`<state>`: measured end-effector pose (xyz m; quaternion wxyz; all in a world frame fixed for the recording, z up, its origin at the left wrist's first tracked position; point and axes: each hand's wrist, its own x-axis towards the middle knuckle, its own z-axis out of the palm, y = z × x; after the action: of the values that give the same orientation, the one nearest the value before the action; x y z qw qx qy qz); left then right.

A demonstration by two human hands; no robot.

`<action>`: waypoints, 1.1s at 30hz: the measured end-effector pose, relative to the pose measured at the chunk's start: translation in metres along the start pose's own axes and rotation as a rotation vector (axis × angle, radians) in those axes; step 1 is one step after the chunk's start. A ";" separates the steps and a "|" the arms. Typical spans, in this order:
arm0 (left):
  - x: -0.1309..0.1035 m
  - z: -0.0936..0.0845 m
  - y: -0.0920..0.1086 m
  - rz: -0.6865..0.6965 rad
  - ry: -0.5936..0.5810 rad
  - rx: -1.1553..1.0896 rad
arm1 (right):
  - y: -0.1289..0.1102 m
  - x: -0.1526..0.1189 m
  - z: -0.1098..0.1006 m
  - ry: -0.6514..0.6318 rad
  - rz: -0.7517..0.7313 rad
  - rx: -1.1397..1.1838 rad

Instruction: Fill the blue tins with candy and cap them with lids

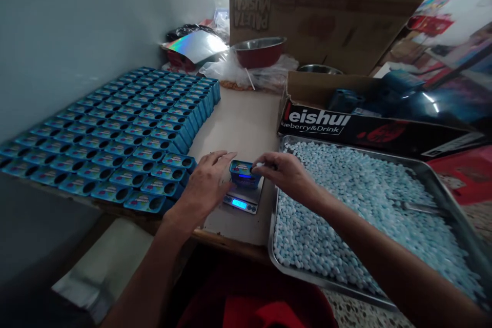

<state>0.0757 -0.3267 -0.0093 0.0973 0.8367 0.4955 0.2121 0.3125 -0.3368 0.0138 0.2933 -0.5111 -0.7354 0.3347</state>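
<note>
Container [243, 168] on scale [250, 196] between containers [142, 152], tray [273, 225]; right grip [286, 170] pinching candy [260, 164], left grip [203, 180] unclear.

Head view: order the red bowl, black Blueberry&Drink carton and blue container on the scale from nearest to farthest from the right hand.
1. Blue container, just left of the right hand.
2. Black Blueberry&Drink carton, ahead to the right.
3. Red bowl, farthest back.

We're up on the person's head, looking forward and down over the forearms [154, 261], the left hand [204, 183] and right hand [286, 171] near mid-view; the scale [240, 206] sits close below, tall cardboard [326, 5] farther off, the wall [77, 31] along the left.
</note>
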 end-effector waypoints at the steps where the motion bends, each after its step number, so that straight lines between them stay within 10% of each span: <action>1: -0.002 -0.002 -0.003 0.008 0.001 -0.004 | 0.000 0.006 0.001 -0.021 -0.033 -0.084; 6: -0.010 -0.010 -0.011 -0.011 0.006 -0.016 | 0.000 0.006 -0.019 0.012 -0.087 -0.312; 13: -0.002 -0.013 0.004 -0.021 -0.057 -0.099 | 0.044 -0.044 -0.054 -0.208 0.315 -0.274; 24: -0.012 -0.016 0.001 -0.009 -0.045 -0.093 | 0.060 -0.073 -0.018 -0.451 0.054 -0.823; 33: -0.012 -0.018 0.002 -0.038 -0.047 -0.084 | 0.064 -0.061 -0.063 -0.334 0.346 -0.254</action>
<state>0.0636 -0.3392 0.0042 0.1482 0.8270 0.4996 0.2112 0.4150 -0.3663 -0.0045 0.0400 -0.5994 -0.7115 0.3647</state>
